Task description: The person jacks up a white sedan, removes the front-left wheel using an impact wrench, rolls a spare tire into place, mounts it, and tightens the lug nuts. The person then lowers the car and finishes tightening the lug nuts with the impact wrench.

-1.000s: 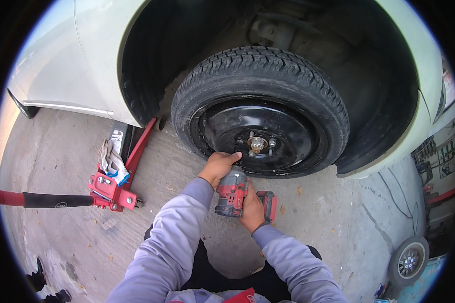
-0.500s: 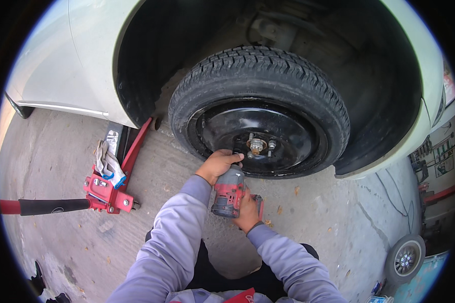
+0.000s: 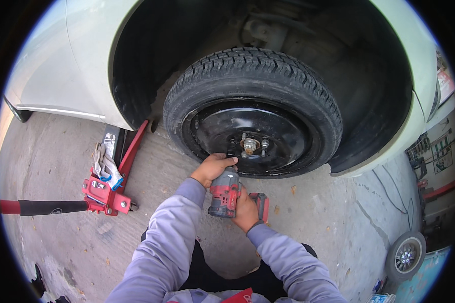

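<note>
My right hand (image 3: pixel 246 210) is wrapped round the grip of a red and black cordless impact wrench (image 3: pixel 224 194), its red battery pack jutting out beside the wrist. My left hand (image 3: pixel 214 169) closes over the front end of the wrench, thumb along the top. A dark socket (image 3: pixel 231 148) reaches from there to the black steel wheel (image 3: pixel 283 126), at the left of the hub. Whether a nut sits inside it is hidden. Around the rusty hub centre (image 3: pixel 249 146) are several studs, with a lug nut (image 3: pixel 265 144) on the right one. A black tyre (image 3: pixel 258 83) surrounds the wheel.
The pale car's wheel arch (image 3: pixel 379 101) curves over the tyre. At left a red floor jack (image 3: pixel 106 194) reaches under the car, with white gloves (image 3: pixel 105 164) on it and a black-sleeved handle (image 3: pixel 53 207). Another wheel (image 3: pixel 406 256) lies at lower right.
The view has shifted slightly, so the wheel appears a little further left. The wrench has tilted a bit, showing more of its battery. Both hands keep their hold at the same side of the hub.
</note>
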A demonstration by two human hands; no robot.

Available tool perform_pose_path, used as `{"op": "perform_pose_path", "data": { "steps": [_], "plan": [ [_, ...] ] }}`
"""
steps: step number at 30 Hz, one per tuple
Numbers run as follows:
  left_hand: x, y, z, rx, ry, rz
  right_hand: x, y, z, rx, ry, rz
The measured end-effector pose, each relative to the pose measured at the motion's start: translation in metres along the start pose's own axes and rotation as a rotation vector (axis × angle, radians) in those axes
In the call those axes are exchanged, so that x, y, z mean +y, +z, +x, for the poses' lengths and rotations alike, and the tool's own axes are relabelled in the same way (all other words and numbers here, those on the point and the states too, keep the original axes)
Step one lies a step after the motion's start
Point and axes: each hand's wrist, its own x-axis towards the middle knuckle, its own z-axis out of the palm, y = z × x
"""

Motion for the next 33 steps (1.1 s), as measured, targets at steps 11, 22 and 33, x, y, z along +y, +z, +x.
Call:
{"op": "perform_pose_path", "data": {
  "steps": [11, 22, 33],
  "plan": [
    [-0.009, 0.038, -0.018, -0.144, 0.024, -0.04, 0.012, -0.02, -0.033, -0.038, 0.12, 0.119],
    [-0.001, 0.082, 0.003, -0.273, -0.046, -0.366, 0.034, -0.065, -0.027, 0.103, 0.084, 0.086],
    [0.016, 0.095, 0.006, -0.095, -0.051, -0.427, 0.03, -0.053, -0.017, 0.168, 0.075, 0.115]
  ]
}}
